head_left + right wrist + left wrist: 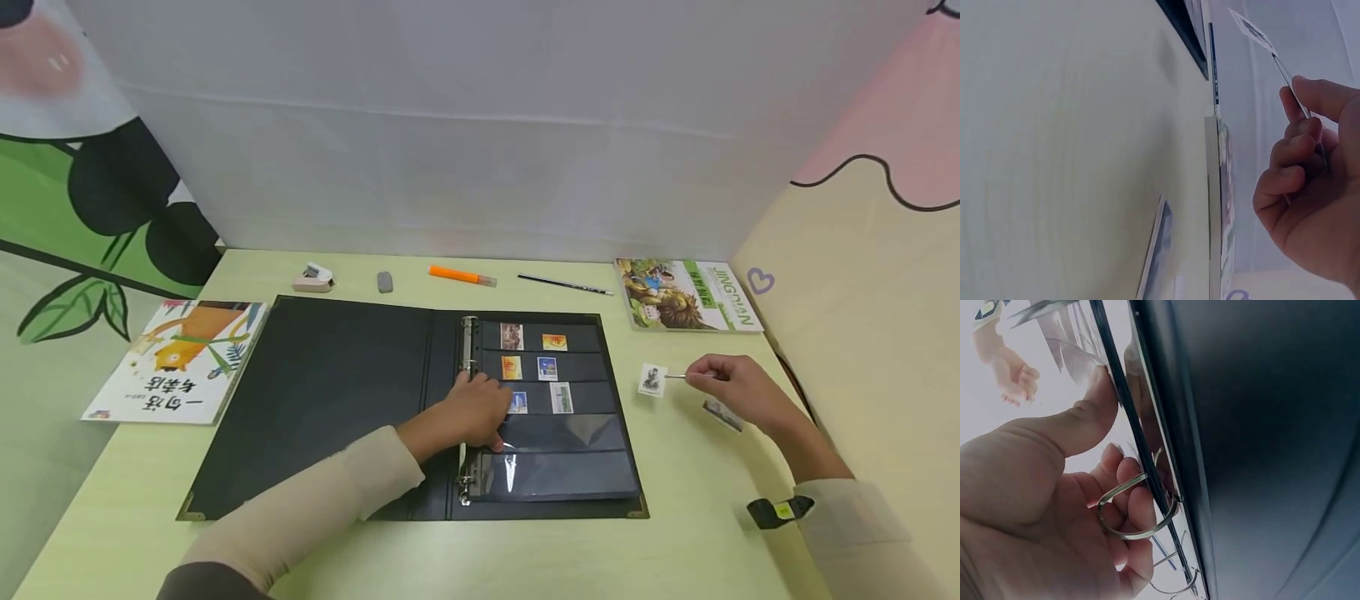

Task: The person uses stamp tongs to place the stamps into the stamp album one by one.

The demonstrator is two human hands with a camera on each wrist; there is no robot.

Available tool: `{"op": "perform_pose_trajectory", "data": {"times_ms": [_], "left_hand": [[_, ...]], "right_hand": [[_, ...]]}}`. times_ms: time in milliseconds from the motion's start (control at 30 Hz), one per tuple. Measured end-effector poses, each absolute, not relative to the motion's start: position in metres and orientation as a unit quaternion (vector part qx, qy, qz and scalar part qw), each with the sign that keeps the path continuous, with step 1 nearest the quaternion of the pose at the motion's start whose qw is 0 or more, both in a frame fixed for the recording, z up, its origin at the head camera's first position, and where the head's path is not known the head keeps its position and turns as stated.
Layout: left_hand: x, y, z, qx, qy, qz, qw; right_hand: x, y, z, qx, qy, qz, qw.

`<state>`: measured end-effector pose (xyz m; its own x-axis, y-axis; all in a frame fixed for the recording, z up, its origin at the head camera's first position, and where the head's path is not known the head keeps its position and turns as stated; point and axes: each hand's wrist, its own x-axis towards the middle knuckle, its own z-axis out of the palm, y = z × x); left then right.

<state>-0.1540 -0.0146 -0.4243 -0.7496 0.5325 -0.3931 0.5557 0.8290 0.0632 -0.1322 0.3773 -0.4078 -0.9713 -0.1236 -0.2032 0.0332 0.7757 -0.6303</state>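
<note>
- The album (352, 392) lay spread flat on the surface (450, 567), its dark cover to the left and a pocketed page (562, 477) on the ring side.
- The right hand (738, 390) was off the album's right edge, its grip pinching slim metal tweezers (675, 377).
- The stamp (652, 381), white-bordered with a dark figure, was at the tweezers' tip, between the album's right edge and that hand.
- The left hand (480, 410) rested on the album at the metal rings (468, 346), thumb against the page; its fingers partly hid one another, so I could not tell whether its grip pinched the page.
- Six small stamps (555, 342) sat in the album's upper three rows, two to a row, the third row's left one partly behind the fingers.
- A small flat item (723, 415) lay right of the album, below the right hand.
- Beyond the album's far edge were a stapler (312, 279), a grey eraser (385, 282), an orange pen (459, 276) and a dark pencil (564, 285).
- One book (180, 358) lay left of the album, another (686, 296) past its far right corner.
</note>
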Motion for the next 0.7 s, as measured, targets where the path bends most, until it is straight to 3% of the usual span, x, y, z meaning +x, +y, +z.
{"op": "perform_pose_trajectory", "data": {"times_ms": [233, 700], "left_hand": [[-0.155, -0.020, -0.426, 0.295, 0.935, -0.009, 0.196], [-0.151, -0.028, -0.433, 0.322, 0.932, 0.039, 0.165]], "right_hand": [[-0.149, 0.335, -0.400, -0.020, 0.924, -0.365, 0.116], [-0.169, 0.230, -0.425, -0.099, 0.921, -0.358, 0.118]]}}
